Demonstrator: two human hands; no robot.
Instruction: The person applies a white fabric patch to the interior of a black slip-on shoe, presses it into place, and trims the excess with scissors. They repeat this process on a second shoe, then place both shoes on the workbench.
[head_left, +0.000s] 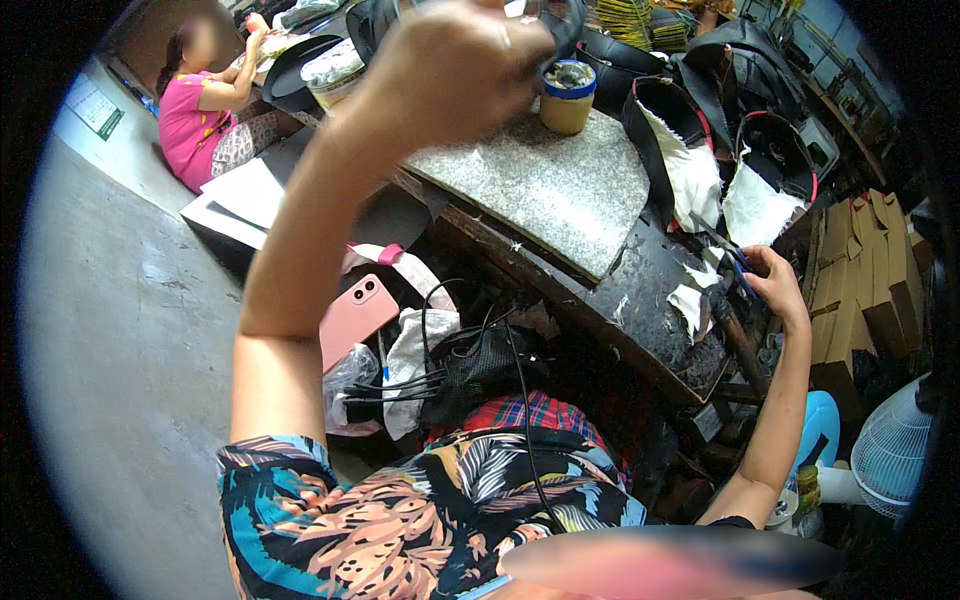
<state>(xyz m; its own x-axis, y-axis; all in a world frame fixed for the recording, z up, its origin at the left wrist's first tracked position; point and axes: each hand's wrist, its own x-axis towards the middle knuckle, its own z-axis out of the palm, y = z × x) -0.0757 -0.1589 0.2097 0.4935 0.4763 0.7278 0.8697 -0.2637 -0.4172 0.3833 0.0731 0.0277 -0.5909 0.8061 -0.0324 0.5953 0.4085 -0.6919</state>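
Note:
My left hand (455, 85) is raised over the far part of the workbench, its fingers smeared by motion, so I cannot tell what they hold. Just right of it stands a yellowish jar (566, 112) with a blue rim, on a grey speckled stone slab (560, 190). At the bench's right edge my right hand (778, 285) grips blue-handled scissors (738, 266), their blades toward the white cloth. That white cloth (690, 180) lines a black curved piece, and a second black piece with white lining (765, 205) lies beside it. White scraps (688, 305) lie near the scissors.
A pink phone (355, 320), a bag and black cables lie near my lap. Cardboard boxes (860, 290) and a white fan (895, 450) stand at the right. Black bags (745, 75) pile up at the back. Another person in pink (190, 125) sits at the far left.

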